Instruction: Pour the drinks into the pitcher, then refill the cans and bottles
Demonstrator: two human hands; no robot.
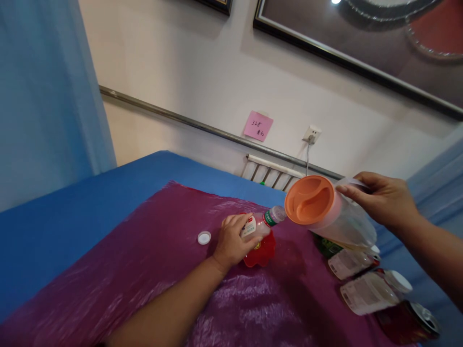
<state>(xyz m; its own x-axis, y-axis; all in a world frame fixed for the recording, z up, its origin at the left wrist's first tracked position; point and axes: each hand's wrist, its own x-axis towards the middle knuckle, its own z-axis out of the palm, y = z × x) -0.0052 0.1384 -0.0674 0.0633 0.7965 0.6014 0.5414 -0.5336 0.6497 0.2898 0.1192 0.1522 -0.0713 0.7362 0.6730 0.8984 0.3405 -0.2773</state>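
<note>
My left hand (235,238) is wrapped round a clear plastic bottle (257,226) with a green and red neck label, its uncapped mouth leaning right. Under the bottle lies a red scalloped dish (259,255). To the right, my right hand (379,195) grips the handle of a clear pitcher (349,226) with an orange lid (310,200). The pitcher is tipped left, its lid close to the bottle's mouth; I cannot tell whether they touch or whether liquid flows. A white cap (204,237) rests left of my left hand.
Purple plastic sheeting (144,260) covers part of the blue surface (54,241). Along the right stand a capped bottle (350,261), a white-lidded jar (372,291) and a dark red can (408,320). Behind are a radiator (275,171) and a wall socket (311,134) with a cord.
</note>
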